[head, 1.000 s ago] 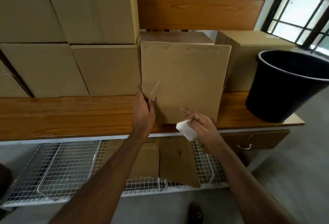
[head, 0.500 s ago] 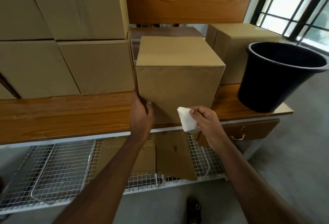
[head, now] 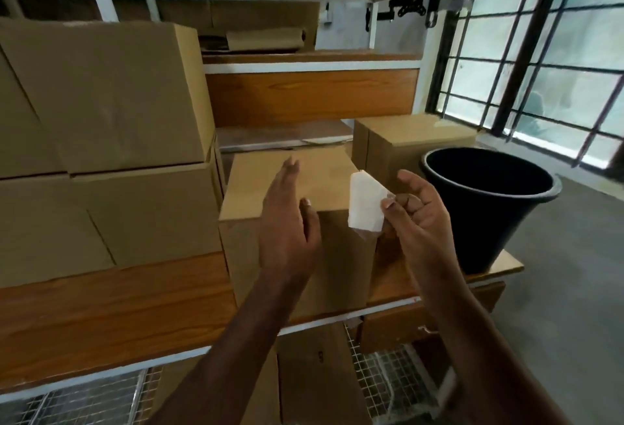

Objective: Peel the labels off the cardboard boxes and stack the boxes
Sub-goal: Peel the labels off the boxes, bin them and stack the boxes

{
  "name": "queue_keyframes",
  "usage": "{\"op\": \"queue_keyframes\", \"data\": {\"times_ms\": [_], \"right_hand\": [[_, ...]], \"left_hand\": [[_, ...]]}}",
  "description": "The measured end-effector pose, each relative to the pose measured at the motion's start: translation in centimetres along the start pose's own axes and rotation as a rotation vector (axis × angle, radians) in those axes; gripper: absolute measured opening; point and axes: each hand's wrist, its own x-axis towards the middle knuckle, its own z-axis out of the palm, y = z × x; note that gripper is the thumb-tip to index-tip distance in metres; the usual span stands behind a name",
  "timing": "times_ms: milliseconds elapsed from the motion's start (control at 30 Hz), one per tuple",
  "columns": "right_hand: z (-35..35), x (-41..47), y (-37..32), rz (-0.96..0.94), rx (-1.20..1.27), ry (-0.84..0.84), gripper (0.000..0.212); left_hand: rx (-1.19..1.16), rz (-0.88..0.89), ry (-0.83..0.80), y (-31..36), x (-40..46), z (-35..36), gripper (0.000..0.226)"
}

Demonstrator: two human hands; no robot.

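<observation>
Label [head: 366, 206] | pinched by right hand [head: 413, 218] | box [head: 297, 195] front half-hidden by left hand [head: 288, 218]

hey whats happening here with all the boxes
A person is stripping labels off cardboard boxes at a wooden shelf. The right hand pinches a peeled white label, held up near a black bucket. The left hand is open, fingers straight, over the box in front, which stands at the shelf's front edge, not yet stacked. More boxes are piled to the left.
</observation>
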Motion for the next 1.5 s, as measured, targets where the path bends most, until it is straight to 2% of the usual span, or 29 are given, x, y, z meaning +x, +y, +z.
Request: {"op": "queue_keyframes", "data": {"times_ms": [200,333,433,533,633,733,800,967,1067,1133,1500], "right_hand": [[-6.0,6.5,-1.3,-0.266,-0.160,0.347,0.016],[-12.0,10.8,-0.9,-0.437,-0.308,0.492,0.012],[-16.3,14.2,0.2,-0.484,-0.443,0.517,0.011],[-20.2,17.4,2.4,-0.340,-0.580,0.382,0.017],[-23.0,19.2,4.4,-0.105,-0.854,0.103,0.018],[-24.0,19.9,4.9,-0.063,-0.980,-0.090,0.006],[-24.2,20.5,4.5,-0.077,-1.048,-0.151,0.013],[-24.6,22.2,4.7,-0.064,-1.098,-0.215,0.018],[-24.8,23.0,4.9,-0.040,-1.113,-0.239,0.008],[-24.9,23.3,4.9,-0.020,-1.116,-0.273,0.014],[-24.2,23.7,4.6,-0.095,-0.959,-0.305,0.011]], "left_hand": [[-0.029,0.174,-0.165,4.4,5.1,6.2,0.031],[-0.114,0.195,-0.283,8.0,6.6,11.6,0.027],[-0.139,0.179,-0.347,10.1,6.8,15.5,0.025],[-0.110,0.171,-0.409,11.0,7.7,19.1,0.025],[-0.055,0.138,-0.452,11.2,8.4,22.1,0.026],[-0.033,0.104,-0.457,11.1,8.5,24.3,0.025],[-0.033,0.077,-0.458,11.0,8.5,25.4,0.025],[-0.015,0.045,-0.436,10.8,8.6,27.0,0.024],[-0.014,0.031,-0.425,10.8,9.1,27.7,0.024],[-0.003,0.023,-0.425,10.8,9.4,28.0,0.024],[0.024,0.035,-0.406,11.5,9.5,28.1,0.026]]}}
